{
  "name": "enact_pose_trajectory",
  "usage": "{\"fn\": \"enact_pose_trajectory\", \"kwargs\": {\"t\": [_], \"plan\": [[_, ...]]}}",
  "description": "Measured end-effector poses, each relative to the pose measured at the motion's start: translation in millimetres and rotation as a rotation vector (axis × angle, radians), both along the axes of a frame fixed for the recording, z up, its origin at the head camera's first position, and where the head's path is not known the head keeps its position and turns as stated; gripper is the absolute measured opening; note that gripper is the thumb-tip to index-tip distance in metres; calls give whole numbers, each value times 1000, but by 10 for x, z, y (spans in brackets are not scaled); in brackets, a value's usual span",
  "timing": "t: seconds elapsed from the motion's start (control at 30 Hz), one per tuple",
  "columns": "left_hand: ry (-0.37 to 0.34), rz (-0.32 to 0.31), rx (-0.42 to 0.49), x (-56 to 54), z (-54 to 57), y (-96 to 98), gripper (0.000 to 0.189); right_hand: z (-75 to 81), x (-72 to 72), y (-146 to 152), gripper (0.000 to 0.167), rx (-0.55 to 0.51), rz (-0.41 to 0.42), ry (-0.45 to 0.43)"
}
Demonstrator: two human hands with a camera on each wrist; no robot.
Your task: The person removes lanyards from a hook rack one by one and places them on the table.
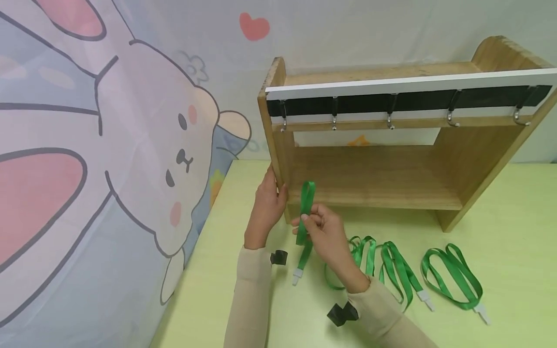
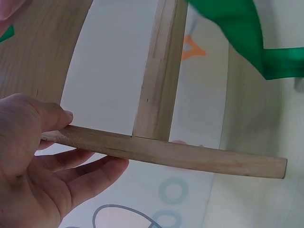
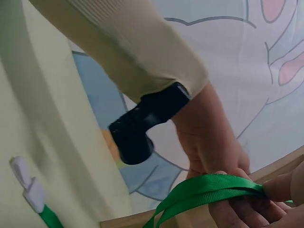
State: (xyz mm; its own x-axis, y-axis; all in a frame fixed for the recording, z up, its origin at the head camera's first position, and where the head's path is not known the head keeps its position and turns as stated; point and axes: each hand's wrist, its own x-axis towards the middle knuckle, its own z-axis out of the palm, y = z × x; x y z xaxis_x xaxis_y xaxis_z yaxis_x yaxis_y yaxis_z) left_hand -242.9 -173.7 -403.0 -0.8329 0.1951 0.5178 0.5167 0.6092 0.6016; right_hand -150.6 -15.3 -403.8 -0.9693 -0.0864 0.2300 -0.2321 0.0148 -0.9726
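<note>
My left hand (image 1: pixel 264 210) grips the left side panel of a wooden shelf (image 1: pixel 374 176); the left wrist view shows the thumb on one face and the fingers (image 2: pixel 102 178) on the other. Just right of it, my right hand (image 1: pixel 328 237) pinches a green lanyard (image 1: pixel 307 195) between thumb and fingers. A folded loop of that lanyard stands above the grip, and its tail hangs down to a white clip (image 1: pixel 297 275). In the right wrist view the doubled green strap (image 3: pixel 204 187) crosses in front of the left hand.
A white strip with a black band (image 1: pixel 365 103) runs along the shelf's upper front, bearing several metal hooks (image 1: pixel 390 121). More green lanyards (image 1: pixel 454 278) lie on the pale green table (image 1: pixel 204 299) before the shelf. A cartoon-printed sheet (image 1: pixel 143 159) stands at the left and back.
</note>
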Motion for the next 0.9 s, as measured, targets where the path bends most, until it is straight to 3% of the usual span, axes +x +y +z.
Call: {"fn": "enact_pose_trajectory", "kwargs": {"t": [0.5,0.9], "plan": [[-33,-22,3,10,48,0,63,-394,-16,-63,9,4,25,-137],[-62,-4,15,22,46,2,62,-683,-3,-131,10,292,25,-162]]}}
